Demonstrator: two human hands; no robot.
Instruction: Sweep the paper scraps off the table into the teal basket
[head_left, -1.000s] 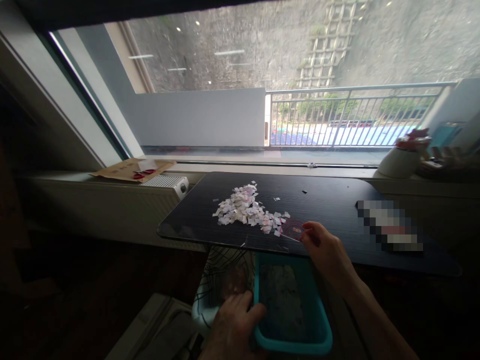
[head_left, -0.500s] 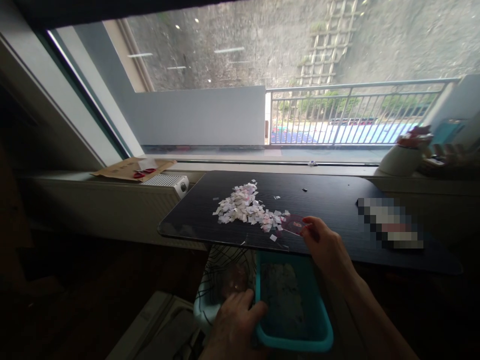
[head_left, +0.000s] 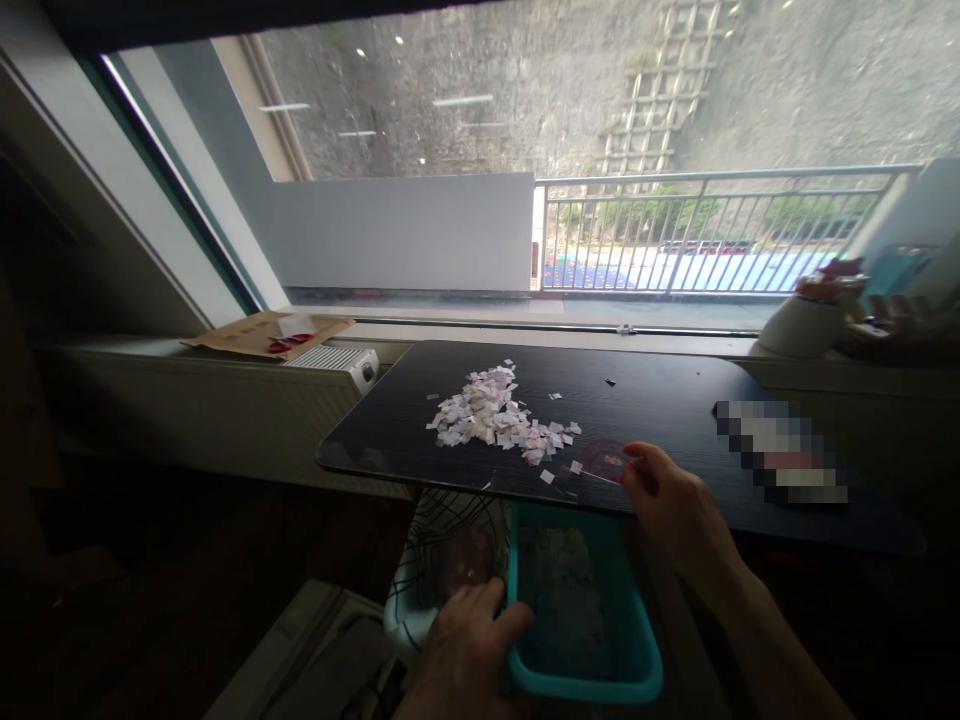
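Observation:
A heap of small white and pink paper scraps (head_left: 491, 417) lies on the black tabletop (head_left: 645, 400). My right hand (head_left: 671, 505) pinches a clear pinkish plastic protractor (head_left: 604, 461), whose edge rests on the table just right of the scraps. My left hand (head_left: 465, 650) grips the left rim of a teal plastic bin (head_left: 581, 600) held below the table's front edge. The bin holds more paper scraps.
A wire waste basket (head_left: 442, 555) stands under the table, left of the bin. A white radiator (head_left: 334, 362) and a cardboard sheet with red scissors (head_left: 266, 335) sit on the sill at left. A white pot (head_left: 802, 320) stands at right; a blurred object (head_left: 780, 450) lies on the table.
My right hand has drawn the protractor a little to the right, away from the heap. A few scraps now lie loose near the table's front edge. The left hand and bin have hardly moved.

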